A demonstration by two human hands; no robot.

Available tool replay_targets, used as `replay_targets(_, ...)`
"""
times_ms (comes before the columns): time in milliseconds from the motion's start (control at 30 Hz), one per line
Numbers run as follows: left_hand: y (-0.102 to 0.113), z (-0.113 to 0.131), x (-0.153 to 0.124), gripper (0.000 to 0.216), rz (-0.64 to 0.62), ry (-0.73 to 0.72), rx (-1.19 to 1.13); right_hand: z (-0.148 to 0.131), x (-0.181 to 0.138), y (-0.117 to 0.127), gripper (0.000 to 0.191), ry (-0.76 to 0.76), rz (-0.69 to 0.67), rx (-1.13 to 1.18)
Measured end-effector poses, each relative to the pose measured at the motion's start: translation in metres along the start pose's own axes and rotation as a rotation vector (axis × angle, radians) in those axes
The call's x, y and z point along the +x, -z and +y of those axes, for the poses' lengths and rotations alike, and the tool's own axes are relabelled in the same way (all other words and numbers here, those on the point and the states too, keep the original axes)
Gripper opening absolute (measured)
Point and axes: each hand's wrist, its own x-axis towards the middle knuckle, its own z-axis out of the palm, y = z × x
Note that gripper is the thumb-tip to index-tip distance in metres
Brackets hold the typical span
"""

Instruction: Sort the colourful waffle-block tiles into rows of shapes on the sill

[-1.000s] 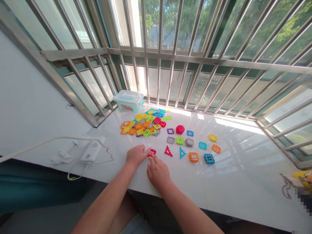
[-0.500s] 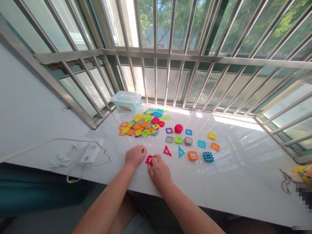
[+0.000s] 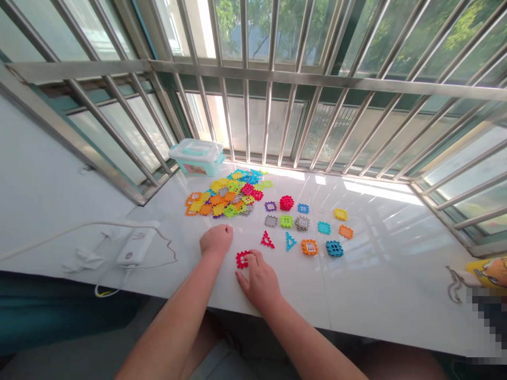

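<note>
A red square interlocking building tile (image 3: pixel 242 259) with toothed edges lies on the white counter in front of me. The fingertips of my right hand (image 3: pixel 259 277) rest on its right side, with the thumb spread away below it. To the left of the tile, my left hand (image 3: pixel 216 240) is curled into a fist over the counter; whatever its fingers may hold is hidden. Just beyond my right hand lie a red triangular tile (image 3: pixel 267 240) and a blue triangular tile (image 3: pixel 290 241). A heap of mixed coloured tiles (image 3: pixel 217 200) spreads beyond my left hand.
Right of the heap sit sorted tiles, including an orange stack (image 3: pixel 309 247) and a blue stack (image 3: pixel 335 248). A lidded teal box (image 3: pixel 198 158) stands by the window bars (image 3: pixel 269 121). A white power strip (image 3: pixel 138 245) with cables lies at left.
My right thumb has moved off the red tile and spread apart from it. My left fist has drawn slightly away from the tile. The whole view has shifted a little.
</note>
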Motion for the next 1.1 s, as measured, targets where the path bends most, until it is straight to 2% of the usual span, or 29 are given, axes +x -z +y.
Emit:
replay_targets(100,0.0004,-0.0002,-0.0015,0.054,-0.005,0.004,0.000,-0.0004,0.0008,-0.0009,0.041,0.013,-0.002,-0.015)
replay_targets(333,-0.0014,-0.0018,-0.0006,0.055,0.020,-0.007,0.033,0.0005,-0.0001,-0.0016,0.031,-0.003,0.000,-0.002)
replay_targets(1100,-0.0030,-0.0031,-0.0015,0.053,0.035,-0.021,0.038,-0.0018,-0.0016,-0.0022,0.024,-0.014,0.025,-0.108)
